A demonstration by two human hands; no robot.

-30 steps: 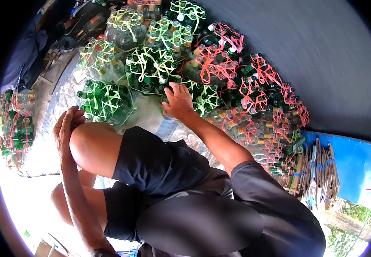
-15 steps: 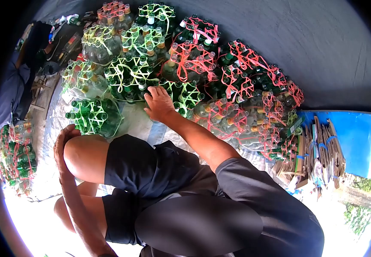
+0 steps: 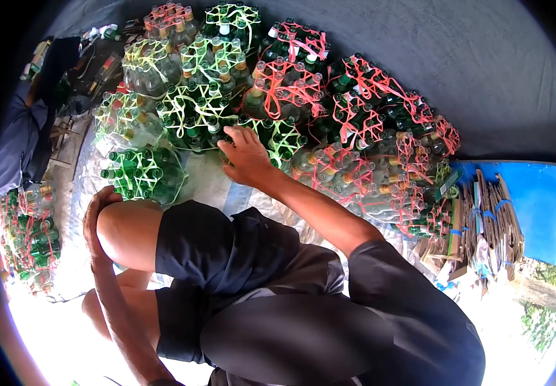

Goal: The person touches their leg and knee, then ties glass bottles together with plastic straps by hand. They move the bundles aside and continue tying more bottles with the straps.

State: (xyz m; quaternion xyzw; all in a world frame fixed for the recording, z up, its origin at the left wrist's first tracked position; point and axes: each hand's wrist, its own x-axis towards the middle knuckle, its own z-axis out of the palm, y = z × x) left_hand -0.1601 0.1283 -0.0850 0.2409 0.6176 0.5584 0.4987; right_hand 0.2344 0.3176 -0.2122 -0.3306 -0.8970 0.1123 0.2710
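My right hand reaches out with fingers apart and slightly curved, holding nothing. It is beside a bundle of green bottles tied with pale green string, partly covering it. Just beyond my fingertips stands another bundle of dark green bottles laced with the same string. My left hand rests on my bent knee, its fingers laid loosely over the kneecap. Close past that knee is a bundle of bright green bottles.
More bundles of clear bottles, laced with red string, stand behind and to the right. A stack of flattened cardboard leans near a blue panel. Dark sheeting hangs at the back. A pale sheet covers the floor.
My right hand has drawn back slightly to the right, off the bottle tops, with its thumb lower. My left hand stays on the knee.
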